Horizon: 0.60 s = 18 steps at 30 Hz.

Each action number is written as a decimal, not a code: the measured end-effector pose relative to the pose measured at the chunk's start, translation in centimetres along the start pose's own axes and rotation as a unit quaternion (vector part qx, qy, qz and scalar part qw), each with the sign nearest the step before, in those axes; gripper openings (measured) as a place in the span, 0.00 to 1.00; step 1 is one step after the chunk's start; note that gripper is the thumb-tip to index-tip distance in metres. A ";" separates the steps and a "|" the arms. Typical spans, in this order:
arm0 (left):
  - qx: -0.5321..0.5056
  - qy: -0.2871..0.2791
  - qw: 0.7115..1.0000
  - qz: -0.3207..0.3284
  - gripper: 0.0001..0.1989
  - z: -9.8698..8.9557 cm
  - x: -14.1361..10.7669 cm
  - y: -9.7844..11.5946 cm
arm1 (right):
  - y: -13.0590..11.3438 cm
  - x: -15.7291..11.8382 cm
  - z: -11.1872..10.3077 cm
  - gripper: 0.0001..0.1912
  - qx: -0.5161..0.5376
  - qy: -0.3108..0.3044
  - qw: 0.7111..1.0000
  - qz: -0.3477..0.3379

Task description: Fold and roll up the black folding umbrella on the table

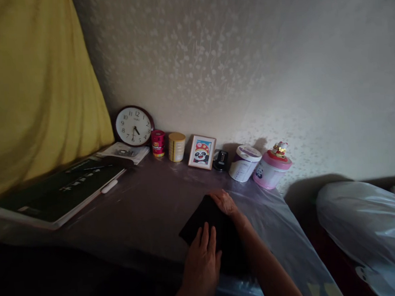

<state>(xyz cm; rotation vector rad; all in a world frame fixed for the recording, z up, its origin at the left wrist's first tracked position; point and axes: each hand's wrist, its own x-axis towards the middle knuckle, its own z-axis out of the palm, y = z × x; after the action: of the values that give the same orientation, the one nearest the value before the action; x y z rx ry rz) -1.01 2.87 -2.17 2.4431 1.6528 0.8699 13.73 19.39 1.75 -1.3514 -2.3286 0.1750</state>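
A dark, flat item that looks like folded black cloth (206,216) lies on the plastic-covered table (147,203) near its front edge. My left hand (203,258) rests on its near left part, palm down with the fingers stretched out. At its far right corner is my right hand (224,202), bent over the edge; its fingertips are partly hidden, so whether it grips the cloth is unclear. The lower part of the dark item fades into shadow between my forearms.
Along the wall stand a clock (134,126), a red can (158,143), a yellow-lidded can (176,147), a panda picture frame (201,152), a black object (221,160), a white tub (244,163) and a pink tub (271,169). A green board (60,190) lies left.
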 end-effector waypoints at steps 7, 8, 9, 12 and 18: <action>0.017 -0.023 1.000 -0.003 0.25 -0.6 0.2 0.4 | -2.6 -2.9 0.0 0.17 -0.018 0.079 0.996 0.028; 0.020 -0.027 0.999 -0.005 0.25 -0.7 0.2 0.4 | -3.0 -3.4 0.3 0.17 -0.006 0.064 0.998 0.004; 0.021 -0.030 0.999 -0.006 0.25 -0.7 0.2 0.5 | -3.1 -3.6 0.5 0.16 0.002 0.056 0.998 -0.010; 0.010 -0.033 0.999 -0.014 0.25 -0.8 0.2 0.4 | -2.3 -3.5 0.6 0.15 -0.003 0.079 0.995 0.064; -0.051 -0.107 0.993 -0.003 0.40 -2.2 -0.3 0.0 | 1.9 -6.7 -2.4 0.20 -0.016 0.147 0.947 0.286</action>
<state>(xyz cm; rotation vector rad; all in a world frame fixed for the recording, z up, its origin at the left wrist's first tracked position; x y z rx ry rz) -2.16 2.03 -0.46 2.3667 1.5035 0.6469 19.09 14.37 1.24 -1.8961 -1.6566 0.0998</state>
